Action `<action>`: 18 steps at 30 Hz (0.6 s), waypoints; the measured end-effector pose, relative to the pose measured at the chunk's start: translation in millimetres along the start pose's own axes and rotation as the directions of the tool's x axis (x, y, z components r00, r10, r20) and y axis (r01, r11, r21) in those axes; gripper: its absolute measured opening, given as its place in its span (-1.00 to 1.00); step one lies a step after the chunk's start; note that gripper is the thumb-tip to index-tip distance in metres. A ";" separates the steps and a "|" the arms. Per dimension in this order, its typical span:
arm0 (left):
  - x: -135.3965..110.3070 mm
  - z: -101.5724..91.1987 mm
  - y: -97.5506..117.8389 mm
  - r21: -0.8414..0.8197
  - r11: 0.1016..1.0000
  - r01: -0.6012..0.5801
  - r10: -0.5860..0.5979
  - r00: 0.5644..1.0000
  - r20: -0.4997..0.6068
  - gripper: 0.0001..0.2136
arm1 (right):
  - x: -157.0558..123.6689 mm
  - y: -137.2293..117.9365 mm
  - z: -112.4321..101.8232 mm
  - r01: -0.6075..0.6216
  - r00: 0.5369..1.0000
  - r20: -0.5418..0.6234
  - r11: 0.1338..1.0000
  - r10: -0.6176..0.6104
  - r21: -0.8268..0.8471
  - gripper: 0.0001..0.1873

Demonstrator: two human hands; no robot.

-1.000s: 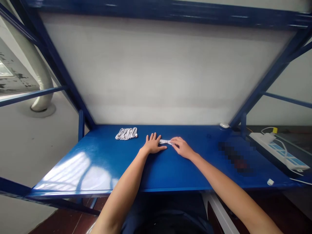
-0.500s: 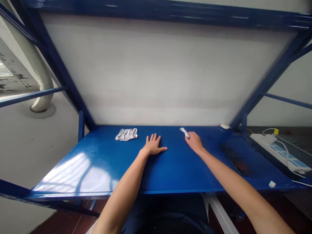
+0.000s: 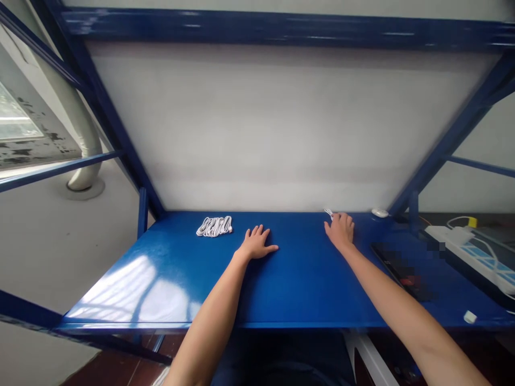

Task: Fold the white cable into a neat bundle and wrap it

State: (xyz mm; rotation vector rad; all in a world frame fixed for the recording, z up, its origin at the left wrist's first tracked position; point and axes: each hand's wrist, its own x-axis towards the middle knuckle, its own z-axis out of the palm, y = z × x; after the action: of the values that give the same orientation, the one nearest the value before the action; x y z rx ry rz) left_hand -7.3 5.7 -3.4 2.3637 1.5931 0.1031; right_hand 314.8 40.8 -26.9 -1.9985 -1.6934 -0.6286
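My left hand [image 3: 256, 244] lies palm down on the blue tabletop [image 3: 289, 289], fingers and thumb spread, holding nothing. To its left is a row of bundled white cables [image 3: 214, 227], apart from the fingers. My right hand [image 3: 341, 230] rests over one more bundled white cable [image 3: 329, 212] near the back edge. Only that cable's looped end shows past the fingertips; the rest is hidden by the hand. The right thumb stands out to the left, away from the fingers, and the hand looks open on top of the cable.
A white oval object [image 3: 379, 213] sits at the back right. A dark, partly blurred flat object [image 3: 396, 265] lies beside my right forearm. Farther right are a white power strip [image 3: 475, 249] with plugged cords and a small white block [image 3: 470, 317]. Blue frame bars surround the table.
My right hand has moved right and slightly back along with the white cable, and its thumb has opened from the fingers. My left hand stays flat in place. The view has shifted slightly.
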 end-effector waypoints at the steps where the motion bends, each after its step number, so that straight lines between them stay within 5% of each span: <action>1: 0.1 -2.0 -2.6 0.002 1.000 0.018 -0.018 0.999 -0.031 -0.22 | -4.1 -2.3 -0.6 0.036 0.999 -0.020 0.999 -0.036 0.033 -0.67; 3: -0.1 -6.3 -8.6 0.036 0.993 0.114 -0.108 0.985 -0.136 -0.33 | -12.4 -8.9 -3.5 0.100 0.995 -0.030 0.991 -0.098 0.093 -0.68; 6: -2.2 -11.5 -17.3 0.123 0.932 0.341 -0.291 0.907 -0.304 -0.38 | -24.3 -23.2 -11.5 0.152 0.988 -0.004 0.974 -0.154 0.166 -0.70; 9: -5.0 -14.4 -23.6 0.171 0.852 0.495 -0.417 0.839 -0.350 -0.36 | -35.5 -39.5 -21.1 0.196 0.976 0.050 0.949 -0.214 0.249 -0.72; 18: -5.8 -17.1 -24.5 0.098 0.872 0.480 -0.427 0.842 -0.329 -0.47 | -44.5 -50.7 -31.9 0.292 0.934 0.073 0.868 -0.349 0.402 -0.77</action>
State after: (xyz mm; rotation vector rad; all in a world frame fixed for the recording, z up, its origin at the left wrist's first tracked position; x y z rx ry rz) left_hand -35.2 12.2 6.8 2.0850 2.3628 0.2339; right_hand 256.4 -5.7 -26.0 -1.5270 -2.0746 -0.2261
